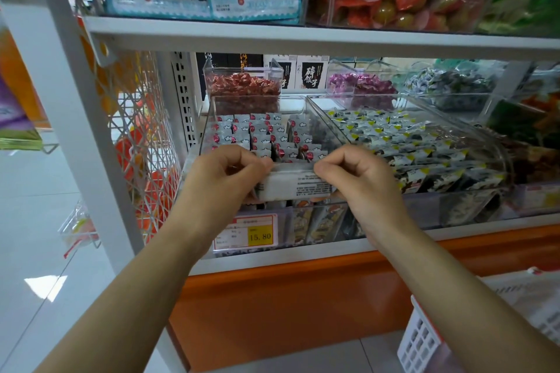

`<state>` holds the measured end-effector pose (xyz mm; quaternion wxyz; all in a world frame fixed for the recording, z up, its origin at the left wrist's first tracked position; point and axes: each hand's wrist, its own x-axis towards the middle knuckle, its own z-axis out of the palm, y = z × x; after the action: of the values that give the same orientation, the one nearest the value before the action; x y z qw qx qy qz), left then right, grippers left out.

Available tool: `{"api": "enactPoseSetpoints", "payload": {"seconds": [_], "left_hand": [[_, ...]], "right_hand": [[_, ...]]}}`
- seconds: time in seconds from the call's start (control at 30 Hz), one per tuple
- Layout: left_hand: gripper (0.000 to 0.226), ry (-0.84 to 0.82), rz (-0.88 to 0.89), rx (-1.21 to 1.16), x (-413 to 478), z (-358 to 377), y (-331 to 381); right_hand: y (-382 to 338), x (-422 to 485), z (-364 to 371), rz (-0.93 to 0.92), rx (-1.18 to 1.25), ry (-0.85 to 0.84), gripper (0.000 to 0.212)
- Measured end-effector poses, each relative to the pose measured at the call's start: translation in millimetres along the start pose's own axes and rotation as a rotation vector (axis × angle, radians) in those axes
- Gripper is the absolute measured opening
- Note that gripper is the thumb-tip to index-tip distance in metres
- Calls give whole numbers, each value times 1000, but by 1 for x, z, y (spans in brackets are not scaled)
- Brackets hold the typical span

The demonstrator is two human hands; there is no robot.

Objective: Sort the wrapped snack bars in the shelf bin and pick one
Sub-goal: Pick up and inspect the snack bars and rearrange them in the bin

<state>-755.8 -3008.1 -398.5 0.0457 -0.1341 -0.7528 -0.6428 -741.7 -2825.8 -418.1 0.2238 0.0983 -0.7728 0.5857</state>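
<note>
A clear plastic shelf bin [209, 118] holds rows of silver wrapped snack bars [263, 133] with red dots and cloud prints. At the bin's front edge, both my hands pinch one white-backed wrapped bar [295, 183] with small black print, held flat and lengthwise. My left hand [224, 172] grips its left end with thumb and fingers closed. My right hand [353, 174] grips its right end the same way. More bars stand on end behind the bin's front wall, below the held one.
A neighbouring clear bin [472, 121] to the right holds dark bars with yellow triangles. A yellow price tag [262, 236] reading 15.80 hangs on the bin front. Candy bins stand behind. A white shelf board [303, 36] runs above; a white basket [424, 339] sits lower right.
</note>
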Motion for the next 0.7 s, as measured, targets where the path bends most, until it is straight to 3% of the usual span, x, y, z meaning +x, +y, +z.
{"api": "enactPoseSetpoints", "payload": {"seconds": [0.17, 0.27, 0.33, 0.43, 0.5, 0.53, 0.6, 0.7], "left_hand": [[24, 61, 22, 36, 2, 0, -3], [7, -22, 80, 104, 1, 1, -5], [13, -69, 124, 209, 0, 3, -7], [26, -3, 156, 241, 4, 4, -8], [32, 60, 153, 219, 9, 3, -7], [35, 83, 158, 218, 12, 3, -6], [37, 112, 199, 275, 17, 3, -5], [42, 216, 343, 631, 27, -7, -7]], "right_hand": [[1, 0, 2, 1, 12, -18, 15], [4, 2, 3, 88, 162, 47, 13], [5, 4, 2, 133, 233, 77, 12], [7, 4, 1, 126, 304, -19, 33], [7, 4, 4, 107, 216, -68, 53], [6, 6, 7, 94, 165, -58, 53], [3, 13, 10, 80, 145, 1, 30], [-3, 37, 11, 73, 146, 63, 7]]}}
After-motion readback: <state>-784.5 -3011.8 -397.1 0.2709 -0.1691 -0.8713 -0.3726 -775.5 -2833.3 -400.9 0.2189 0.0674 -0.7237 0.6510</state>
